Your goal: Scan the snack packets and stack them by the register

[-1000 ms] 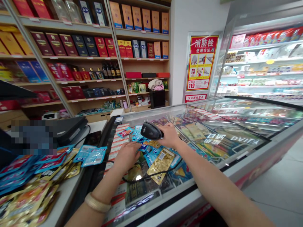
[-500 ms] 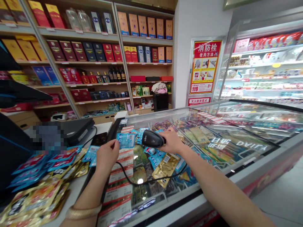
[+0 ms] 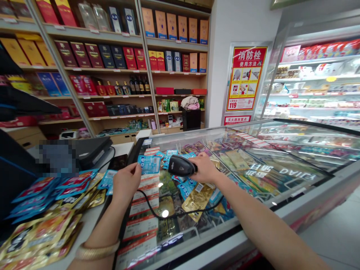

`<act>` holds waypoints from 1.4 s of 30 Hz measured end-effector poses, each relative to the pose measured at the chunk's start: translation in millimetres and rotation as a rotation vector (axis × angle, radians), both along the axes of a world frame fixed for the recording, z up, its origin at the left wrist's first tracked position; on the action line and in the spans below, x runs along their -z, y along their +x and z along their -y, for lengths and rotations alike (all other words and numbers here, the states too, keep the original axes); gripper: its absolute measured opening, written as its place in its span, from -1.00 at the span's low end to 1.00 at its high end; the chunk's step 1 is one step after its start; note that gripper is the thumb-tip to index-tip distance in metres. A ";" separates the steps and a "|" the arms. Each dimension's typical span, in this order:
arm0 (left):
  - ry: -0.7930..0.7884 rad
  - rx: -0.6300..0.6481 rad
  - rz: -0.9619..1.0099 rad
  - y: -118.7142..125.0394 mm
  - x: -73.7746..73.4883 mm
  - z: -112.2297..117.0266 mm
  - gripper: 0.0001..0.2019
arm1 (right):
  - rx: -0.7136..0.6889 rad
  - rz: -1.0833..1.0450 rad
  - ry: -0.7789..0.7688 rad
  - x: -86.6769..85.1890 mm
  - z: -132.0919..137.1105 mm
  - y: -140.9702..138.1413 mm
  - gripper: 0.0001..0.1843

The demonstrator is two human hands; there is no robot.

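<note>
Pinched at its left edge by my left hand (image 3: 128, 182) is a small blue packet (image 3: 150, 164), held over the glass lid of the freezer. My right hand (image 3: 206, 168) is closed round the handle of a black barcode scanner (image 3: 180, 166), its head pointing left toward that packet. A black cable (image 3: 174, 216) loops across the glass below. Under and beside the scanner lie several more blue packets (image 3: 185, 187) and a gold packet (image 3: 197, 200) with a barcode showing. A gold bracelet circles my left wrist.
Piles of blue-and-red packets (image 3: 36, 195) and gold packets (image 3: 42, 236) cover the counter at left. A phone (image 3: 118, 162) lies near the freezer's dark edge. Price labels (image 3: 142, 225) line the left of the glass freezer (image 3: 194, 247). Shelves of boxes (image 3: 112, 35) stand behind.
Both hands stay nearly in place, the packet and scanner still facing each other. The whole view has shifted slightly.
</note>
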State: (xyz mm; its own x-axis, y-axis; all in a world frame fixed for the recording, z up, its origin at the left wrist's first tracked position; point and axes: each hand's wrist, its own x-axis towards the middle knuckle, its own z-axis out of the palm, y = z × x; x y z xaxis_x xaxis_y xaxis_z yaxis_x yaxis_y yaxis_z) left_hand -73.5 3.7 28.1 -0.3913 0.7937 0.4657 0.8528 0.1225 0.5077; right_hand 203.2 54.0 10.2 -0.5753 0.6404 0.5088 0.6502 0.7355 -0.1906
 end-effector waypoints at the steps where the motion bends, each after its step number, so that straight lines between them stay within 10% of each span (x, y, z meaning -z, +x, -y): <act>1: 0.000 0.003 0.004 0.3 -0.4 0.3 -0.62 | -0.001 0.003 -0.004 0.0 0.0 -0.2 -0.79; 15: 0.002 0.025 0.048 -6.1 1.4 1.8 -0.62 | -0.016 -0.039 0.017 3.1 2.5 -0.8 -0.84; 27: -0.238 -0.443 -0.076 -52.1 -19.6 20.8 -0.55 | 0.018 -0.031 0.007 7.6 -0.5 1.1 -0.83; 37: 0.035 -0.442 -0.233 -51.5 6.8 12.0 -0.54 | 0.057 -0.053 0.019 4.7 -5.1 8.1 -0.76; 42: 0.064 -0.089 -0.237 -15.6 5.7 0.4 -0.58 | 0.131 -0.078 0.036 0.7 -10.8 16.8 -0.76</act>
State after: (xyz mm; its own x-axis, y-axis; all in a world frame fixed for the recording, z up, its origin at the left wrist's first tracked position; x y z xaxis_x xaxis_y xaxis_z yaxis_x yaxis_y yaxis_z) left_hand -89.1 3.3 22.4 -0.3327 0.7269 0.6008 0.9360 0.1769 0.3043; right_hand 220.0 64.8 9.5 -0.4455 0.6879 0.5730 0.7254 0.6525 -0.2193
